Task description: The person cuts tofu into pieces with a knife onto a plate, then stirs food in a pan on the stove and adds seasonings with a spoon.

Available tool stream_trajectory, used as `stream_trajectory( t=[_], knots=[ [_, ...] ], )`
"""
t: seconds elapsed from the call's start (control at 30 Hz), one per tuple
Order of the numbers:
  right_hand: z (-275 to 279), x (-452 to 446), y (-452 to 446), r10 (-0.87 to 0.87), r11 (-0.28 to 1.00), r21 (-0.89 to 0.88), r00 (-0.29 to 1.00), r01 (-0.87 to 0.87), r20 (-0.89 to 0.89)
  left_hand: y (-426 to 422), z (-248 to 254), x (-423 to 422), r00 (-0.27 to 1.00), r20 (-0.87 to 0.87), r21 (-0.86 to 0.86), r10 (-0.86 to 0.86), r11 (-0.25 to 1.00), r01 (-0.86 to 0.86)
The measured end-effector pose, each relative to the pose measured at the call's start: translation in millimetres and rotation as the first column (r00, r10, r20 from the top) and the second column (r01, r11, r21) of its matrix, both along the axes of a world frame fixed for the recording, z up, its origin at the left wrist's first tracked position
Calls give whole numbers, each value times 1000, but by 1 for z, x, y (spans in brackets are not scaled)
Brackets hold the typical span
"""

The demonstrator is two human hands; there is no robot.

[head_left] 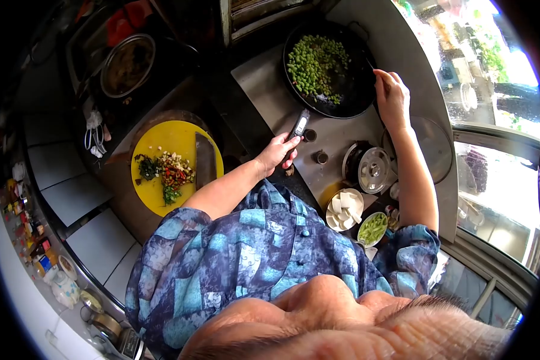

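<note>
My left hand (276, 154) is wrapped round the handle (300, 123) of a black wok (360, 87). Inside the wok lie many small green beans (315, 65), heaped toward its left side. At the wok's right rim, my right hand (393, 99) is closed in a pinch. A thin dark utensil may run from its fingers into the wok, but I cannot make it out. Below the wok, a glass lid (423, 150) leans near my right forearm.
On the left, a yellow cutting board (153, 135) carries chopped ingredients (167, 171) and a cleaver (206, 161). Close to my body stand a plate of white slices (345, 210), a bowl of green slices (373, 228) and a lidded metal pot (374, 170). A steel pan (128, 66) sits upper left; a window is right.
</note>
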State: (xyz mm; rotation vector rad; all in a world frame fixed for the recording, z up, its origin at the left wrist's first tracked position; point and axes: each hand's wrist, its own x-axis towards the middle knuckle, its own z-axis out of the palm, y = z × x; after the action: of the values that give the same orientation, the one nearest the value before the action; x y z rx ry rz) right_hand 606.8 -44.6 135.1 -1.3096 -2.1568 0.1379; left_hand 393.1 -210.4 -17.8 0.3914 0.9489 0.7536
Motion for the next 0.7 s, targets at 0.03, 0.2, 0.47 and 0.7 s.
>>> stream_trajectory(
  t=[0.03, 0.2, 0.47, 0.7],
  knots=[
    [-2, -5, 5, 20, 1000, -20, 1000, -20, -7, 0, 0, 1, 1000, -2, 8, 5, 1000, -4],
    [1, -38, -9, 325, 938, -144, 945, -317, 35, 1, -1, 3, 1000, -1, 22, 8, 1000, -8],
    [100, -53, -60, 417, 893, -232, 903, -386, 103, 2, -2, 2, 1000, 8, 12, 21, 1000, -21],
    [51, -62, -37, 388, 900, -257, 916, -352, 105, 4, 1, 4, 1000, -10, 11, 25, 1000, -25]
  ],
)
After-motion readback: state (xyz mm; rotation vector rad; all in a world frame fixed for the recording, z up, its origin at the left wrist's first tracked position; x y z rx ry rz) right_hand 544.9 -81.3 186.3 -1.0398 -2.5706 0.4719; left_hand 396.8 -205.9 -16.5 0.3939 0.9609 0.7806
